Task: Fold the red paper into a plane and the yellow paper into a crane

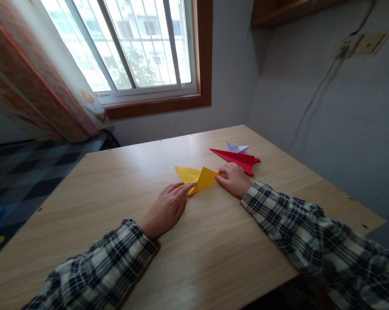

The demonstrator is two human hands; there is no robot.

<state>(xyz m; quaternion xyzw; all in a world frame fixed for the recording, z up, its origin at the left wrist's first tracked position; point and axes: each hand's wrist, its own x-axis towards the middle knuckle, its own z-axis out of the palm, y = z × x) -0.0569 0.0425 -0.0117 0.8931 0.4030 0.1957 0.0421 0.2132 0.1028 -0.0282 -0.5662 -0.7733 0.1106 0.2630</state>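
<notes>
A partly folded sheet of yellow paper (205, 180) lies on the table, with creased flaps and a pointed corner at its left. My left hand (168, 204) rests at its lower left, fingers stretched out and fingertips touching the fold near the bottom corner; its thumb is hidden. At the paper's right tip, my right hand (235, 178) is closed in a pinch on the edge. Just beyond the right hand lies a red paper plane (238, 159), its nose pointing left. Behind the plane sits a small white paper boat (237, 148).
The light wooden table (110, 189) ends at a far edge before the wall and window (133, 43). A patterned curtain (52, 73) hangs at the left above a checked cloth (36, 172). From a wall socket (347, 45) at the right, a cable runs down.
</notes>
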